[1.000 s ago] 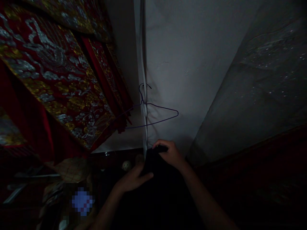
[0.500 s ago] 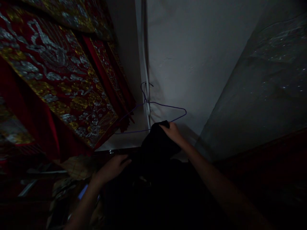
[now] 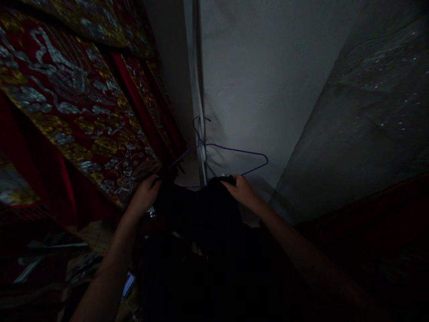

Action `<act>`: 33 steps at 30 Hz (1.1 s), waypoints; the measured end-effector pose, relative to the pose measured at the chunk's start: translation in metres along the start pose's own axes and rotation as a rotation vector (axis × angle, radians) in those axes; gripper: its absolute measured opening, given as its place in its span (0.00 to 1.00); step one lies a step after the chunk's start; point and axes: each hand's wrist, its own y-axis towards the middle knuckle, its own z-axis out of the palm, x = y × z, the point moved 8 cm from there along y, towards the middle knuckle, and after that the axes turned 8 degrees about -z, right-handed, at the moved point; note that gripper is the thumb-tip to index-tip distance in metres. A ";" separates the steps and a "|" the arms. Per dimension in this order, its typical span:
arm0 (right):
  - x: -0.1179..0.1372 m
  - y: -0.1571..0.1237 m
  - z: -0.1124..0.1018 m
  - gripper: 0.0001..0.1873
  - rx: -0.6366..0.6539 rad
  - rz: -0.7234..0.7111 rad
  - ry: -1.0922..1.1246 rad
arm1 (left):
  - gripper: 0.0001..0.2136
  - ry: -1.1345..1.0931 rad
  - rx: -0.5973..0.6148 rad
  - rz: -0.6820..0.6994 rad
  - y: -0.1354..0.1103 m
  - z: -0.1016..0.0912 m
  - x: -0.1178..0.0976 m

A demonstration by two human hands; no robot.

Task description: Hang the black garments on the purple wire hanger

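Observation:
A purple wire clothes hanger (image 3: 231, 147) hangs by its hook against a pale vertical strip on the wall. Dark cloth, apparently a black garment (image 3: 197, 210), is stretched between my hands over the hanger's lower bar. My left hand (image 3: 146, 192) grips the garment's upper left edge beside the hanger's left end. On the other side, my right hand (image 3: 241, 190) pinches its upper right edge, just below the bar. Most of the hanger's lower bar is hidden behind the cloth. The garment's lower part merges into darkness, so its kind cannot be made out.
Red cloth with gold and silver embroidery (image 3: 77, 103) hangs on the left. A pale wall (image 3: 261, 80) stands ahead, with a sheet of clear plastic (image 3: 362, 120) at the right. Below left, a lit phone-like screen (image 3: 128, 284) lies among dim clutter.
My left hand has risen and now holds the garment's left side up near the hanger. My right hand keeps its hold, and the cloth is spread wider across the bar.

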 end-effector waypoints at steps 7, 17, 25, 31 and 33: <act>0.002 0.003 -0.006 0.12 0.058 -0.010 -0.077 | 0.12 0.046 0.354 -0.131 -0.008 0.039 0.039; 0.001 -0.005 0.021 0.13 0.090 0.036 0.153 | 0.13 -0.047 -0.081 0.305 0.011 -0.007 -0.058; 0.020 -0.006 -0.066 0.40 -0.212 -0.129 -0.084 | 0.15 0.073 -0.058 0.389 0.027 -0.004 -0.051; -0.019 0.018 -0.124 0.32 -0.235 0.004 -0.109 | 0.15 0.135 -0.019 0.468 0.029 -0.008 -0.060; -0.020 0.027 -0.130 0.22 -0.183 -0.017 -0.095 | 0.15 0.141 0.010 0.471 0.032 -0.006 -0.061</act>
